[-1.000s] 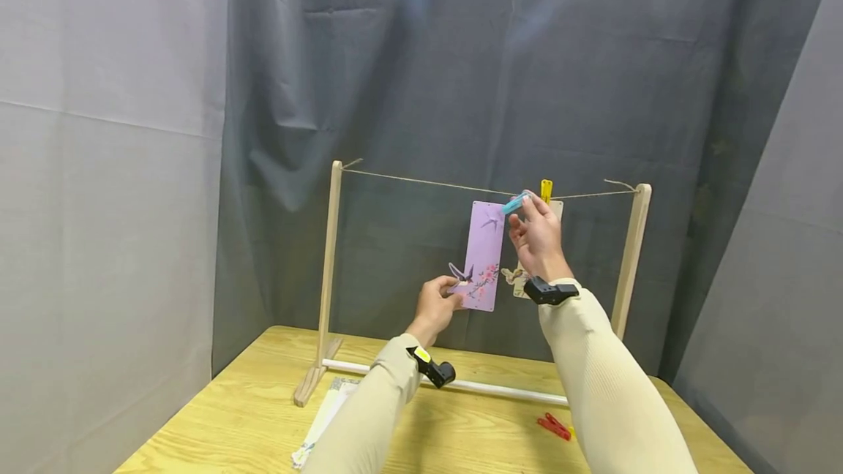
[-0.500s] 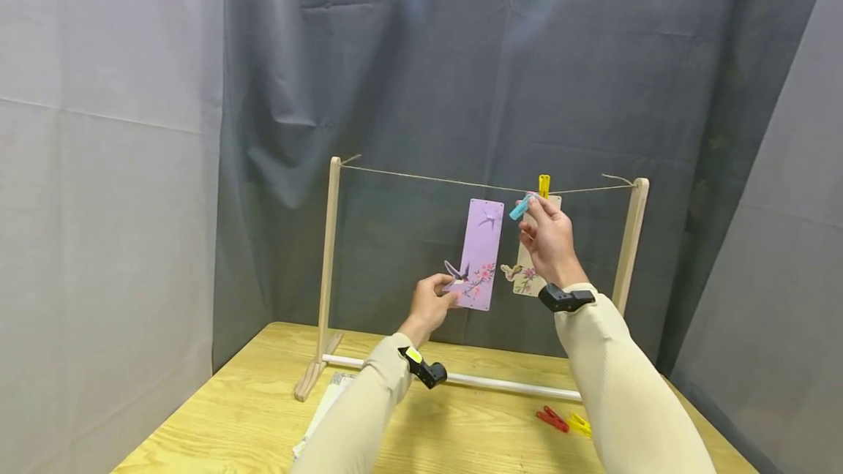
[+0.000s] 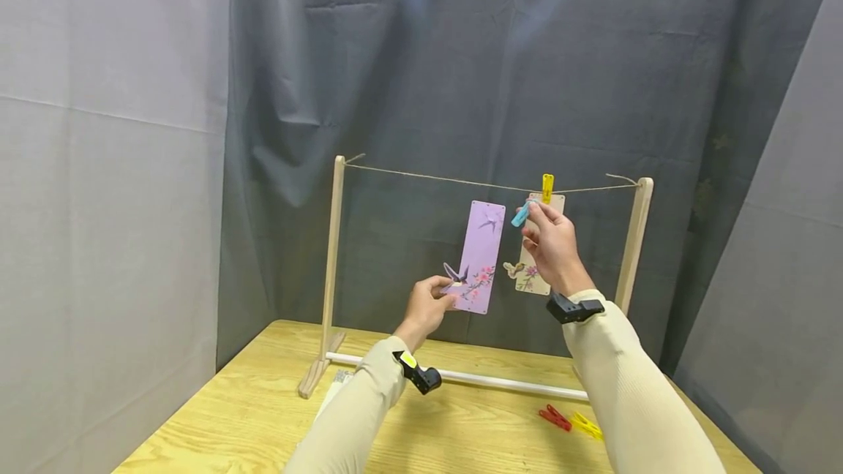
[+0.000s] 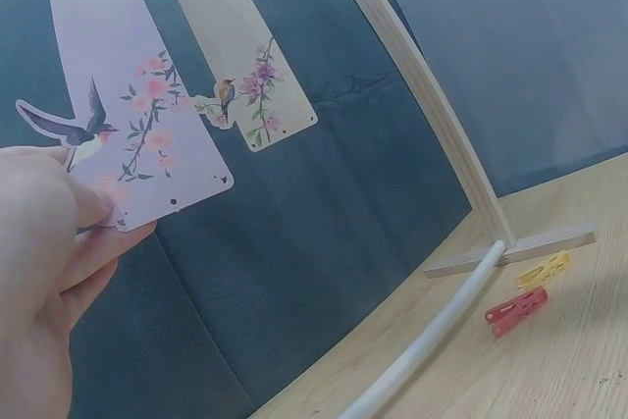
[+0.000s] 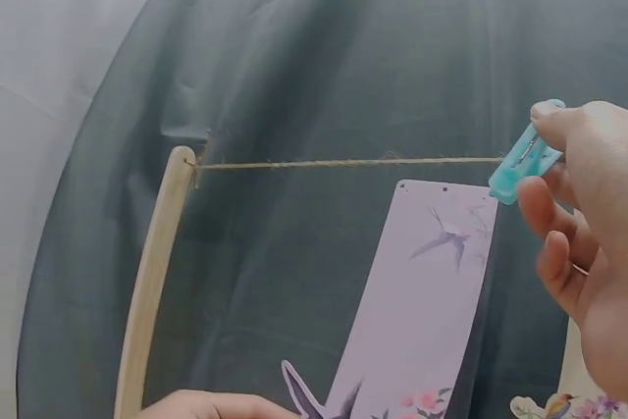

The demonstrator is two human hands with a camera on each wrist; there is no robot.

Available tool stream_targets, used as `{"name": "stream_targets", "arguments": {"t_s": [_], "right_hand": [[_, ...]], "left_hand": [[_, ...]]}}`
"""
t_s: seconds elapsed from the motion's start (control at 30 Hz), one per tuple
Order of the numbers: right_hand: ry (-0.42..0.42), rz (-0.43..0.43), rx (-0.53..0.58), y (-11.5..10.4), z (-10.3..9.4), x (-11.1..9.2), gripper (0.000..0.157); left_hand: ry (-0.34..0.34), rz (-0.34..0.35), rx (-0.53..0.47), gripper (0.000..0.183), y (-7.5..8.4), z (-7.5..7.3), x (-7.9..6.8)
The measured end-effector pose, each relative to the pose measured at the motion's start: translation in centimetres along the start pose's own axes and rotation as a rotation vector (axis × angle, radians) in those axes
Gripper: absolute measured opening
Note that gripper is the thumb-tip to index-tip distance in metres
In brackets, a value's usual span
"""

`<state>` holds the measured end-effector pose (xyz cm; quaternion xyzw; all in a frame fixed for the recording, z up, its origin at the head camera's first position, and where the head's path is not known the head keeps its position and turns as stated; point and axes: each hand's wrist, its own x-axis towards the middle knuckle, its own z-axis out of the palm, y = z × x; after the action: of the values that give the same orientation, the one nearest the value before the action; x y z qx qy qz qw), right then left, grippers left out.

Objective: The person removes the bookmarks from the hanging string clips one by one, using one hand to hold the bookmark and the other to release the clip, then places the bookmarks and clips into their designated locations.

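Note:
My left hand (image 3: 426,311) pinches the lower left edge of a purple bookmark (image 3: 481,247) printed with swallows and pink blossoms, thumb in front and fingers behind. The bookmark stands nearly upright, its top edge a little below the twine line (image 3: 435,178). In my right hand (image 3: 555,246) a light blue clothespin (image 5: 525,159) is pinched between thumb and fingers, to the right of the bookmark's top and apart from it. Behind that hand, a cream bookmark (image 4: 240,46) with a small bird hangs from the line by a yellow clothespin (image 3: 547,187).
Wooden posts (image 3: 331,254) and a white bottom bar (image 3: 487,380) carry the line. A red clothespin (image 3: 555,418) and a yellow clothespin (image 3: 586,426) lie on the table (image 3: 217,415) at right. Pale cards (image 3: 334,390) lie partly under the left forearm. Grey curtains stand behind.
My right hand has moved right and slightly down with the blue clothespin, away from the purple bookmark's top corner; the clothespin now tilts more steeply. The left hand has shifted slightly left, still holding the bookmark.

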<state>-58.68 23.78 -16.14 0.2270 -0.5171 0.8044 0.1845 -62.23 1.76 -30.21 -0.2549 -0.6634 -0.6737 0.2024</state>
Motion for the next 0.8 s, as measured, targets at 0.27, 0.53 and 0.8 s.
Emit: {"name": "stream_targets", "arguments": {"t_s": [0.27,0.53,0.8], "right_hand": [[-0.015,0.002,-0.05,-0.2,0.3,-0.6,0.023],[-0.014,0.002,-0.045,-0.2,-0.1,-1.3,0.021],[-0.007,0.036,-0.071,0.5,-1.0,-2.0,0.023]], "left_hand": [[0.008,0.02,-0.005,0.028,0.4,-0.1,-0.5],[-0.003,0.032,-0.041,0.027,1.9,-0.1,-1.5],[-0.013,0.033,-0.054,0.027,4.2,-1.0,-3.3]]}}
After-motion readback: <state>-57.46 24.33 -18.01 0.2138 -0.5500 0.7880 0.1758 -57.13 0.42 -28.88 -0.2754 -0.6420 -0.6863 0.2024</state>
